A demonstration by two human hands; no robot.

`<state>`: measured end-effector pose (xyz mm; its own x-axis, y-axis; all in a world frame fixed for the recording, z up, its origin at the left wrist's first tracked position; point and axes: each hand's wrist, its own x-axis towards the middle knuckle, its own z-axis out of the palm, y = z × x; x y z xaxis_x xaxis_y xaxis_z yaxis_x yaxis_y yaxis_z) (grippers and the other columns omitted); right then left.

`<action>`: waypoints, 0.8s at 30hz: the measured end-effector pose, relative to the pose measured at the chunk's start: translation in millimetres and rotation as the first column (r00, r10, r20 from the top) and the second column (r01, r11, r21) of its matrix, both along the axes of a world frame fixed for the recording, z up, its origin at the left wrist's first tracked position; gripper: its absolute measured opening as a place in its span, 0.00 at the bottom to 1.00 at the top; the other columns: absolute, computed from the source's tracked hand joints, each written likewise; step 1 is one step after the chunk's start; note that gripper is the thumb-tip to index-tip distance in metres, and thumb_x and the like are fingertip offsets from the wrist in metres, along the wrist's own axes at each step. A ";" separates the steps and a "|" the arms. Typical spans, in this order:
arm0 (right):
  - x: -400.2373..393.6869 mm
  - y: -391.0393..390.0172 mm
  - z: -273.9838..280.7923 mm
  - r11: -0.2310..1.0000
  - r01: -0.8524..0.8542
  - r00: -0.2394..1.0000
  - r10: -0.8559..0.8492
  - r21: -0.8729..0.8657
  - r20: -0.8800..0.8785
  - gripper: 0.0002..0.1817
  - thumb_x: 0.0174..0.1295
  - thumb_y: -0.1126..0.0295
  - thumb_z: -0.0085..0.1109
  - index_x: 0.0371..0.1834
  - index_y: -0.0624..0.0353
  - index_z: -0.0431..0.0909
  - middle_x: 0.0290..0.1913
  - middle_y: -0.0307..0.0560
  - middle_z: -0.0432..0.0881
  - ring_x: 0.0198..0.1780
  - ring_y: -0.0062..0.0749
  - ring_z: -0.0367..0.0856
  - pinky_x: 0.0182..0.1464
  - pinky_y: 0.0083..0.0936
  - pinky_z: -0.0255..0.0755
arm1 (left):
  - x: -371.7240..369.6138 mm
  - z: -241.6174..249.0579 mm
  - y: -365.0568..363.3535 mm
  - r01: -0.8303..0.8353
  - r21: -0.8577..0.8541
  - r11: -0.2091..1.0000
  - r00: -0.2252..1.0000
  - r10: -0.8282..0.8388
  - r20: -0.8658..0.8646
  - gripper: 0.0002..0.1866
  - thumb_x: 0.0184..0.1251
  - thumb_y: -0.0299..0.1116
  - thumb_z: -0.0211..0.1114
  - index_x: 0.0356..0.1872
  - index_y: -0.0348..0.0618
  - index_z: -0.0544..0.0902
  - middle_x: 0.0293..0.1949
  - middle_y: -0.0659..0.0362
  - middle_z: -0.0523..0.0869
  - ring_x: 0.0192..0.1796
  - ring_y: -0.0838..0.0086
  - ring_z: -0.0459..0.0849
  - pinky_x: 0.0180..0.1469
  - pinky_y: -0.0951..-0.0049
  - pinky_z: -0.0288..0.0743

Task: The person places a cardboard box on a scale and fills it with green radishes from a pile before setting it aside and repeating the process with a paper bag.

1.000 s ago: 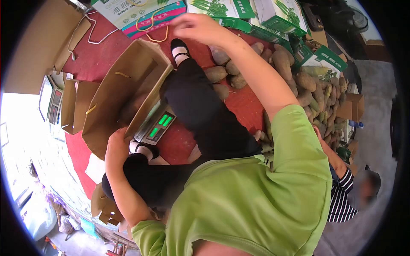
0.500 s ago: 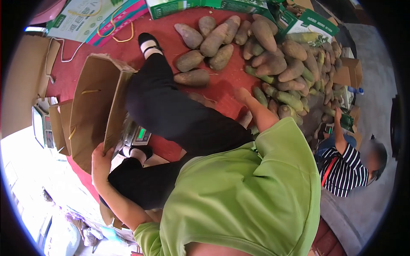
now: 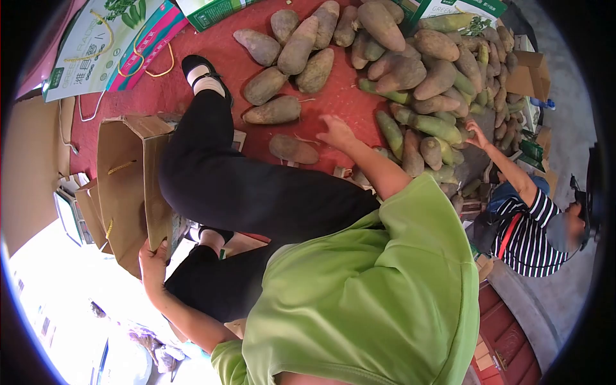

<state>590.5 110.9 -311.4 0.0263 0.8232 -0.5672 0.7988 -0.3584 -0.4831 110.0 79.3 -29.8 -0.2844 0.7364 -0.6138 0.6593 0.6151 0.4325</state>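
My left hand (image 3: 153, 262) has its fingers wrapped round the lower edge of an open brown cardboard box (image 3: 122, 186) with yellow cord handles. The box stands tilted beside my bent leg. My right hand (image 3: 337, 133) is held over the red floor with its fingers spread and nothing in them. Closest to it lies a single soil-covered radish (image 3: 293, 149), just beyond my knee. Several more radishes (image 3: 298, 48) lie loose farther up, and a large heap of radishes (image 3: 436, 96) spreads to the right of the hand.
A co-worker in a striped shirt (image 3: 529, 234) reaches a hand (image 3: 476, 135) to the heap's near side. Printed radish cartons (image 3: 106, 48) with cord handles stand at the upper left. A green-and-white carton (image 3: 459, 16) sits behind the heap, and an open brown carton (image 3: 531, 74) at right.
My right hand has moved left, away from the heap, and its fingers have spread. My left hand stays on the box. The co-worker's hand has come toward the heap. The view has shifted slightly.
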 end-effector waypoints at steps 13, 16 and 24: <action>-95.7 99.3 9.9 0.893 -0.441 0.849 0.449 -0.095 0.280 0.43 0.42 0.60 0.74 0.64 0.56 0.65 0.63 0.50 0.68 0.65 0.45 0.66 0.61 0.42 0.67 | -9.0 -4.6 0.8 0.097 0.023 0.995 0.993 -0.095 -0.075 0.10 0.62 0.25 0.62 0.44 0.34 0.79 0.26 0.62 0.78 0.30 0.78 0.71 0.35 0.73 0.70; -94.4 81.8 14.0 0.943 -0.300 0.921 0.325 -0.143 0.213 0.43 0.39 0.53 0.75 0.60 0.58 0.69 0.61 0.54 0.70 0.63 0.47 0.69 0.59 0.41 0.69 | -7.5 -2.9 4.5 0.070 0.010 0.997 0.996 -0.070 -0.051 0.11 0.62 0.25 0.62 0.44 0.33 0.79 0.26 0.63 0.78 0.30 0.78 0.71 0.35 0.74 0.70; -96.7 57.3 -2.2 0.975 0.050 0.985 -0.084 -0.217 -0.150 0.43 0.40 0.45 0.71 0.58 0.60 0.71 0.60 0.57 0.73 0.62 0.50 0.70 0.61 0.39 0.68 | -4.5 0.6 9.2 0.018 -0.063 0.998 0.999 -0.022 -0.050 0.10 0.62 0.24 0.61 0.44 0.34 0.79 0.24 0.63 0.77 0.27 0.77 0.70 0.32 0.73 0.68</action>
<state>493.7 168.2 -313.6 -0.0268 0.6834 -0.7295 0.6895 -0.5158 -0.5085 105.5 88.5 -29.2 -0.3016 0.7032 -0.6438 0.6917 0.6262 0.3599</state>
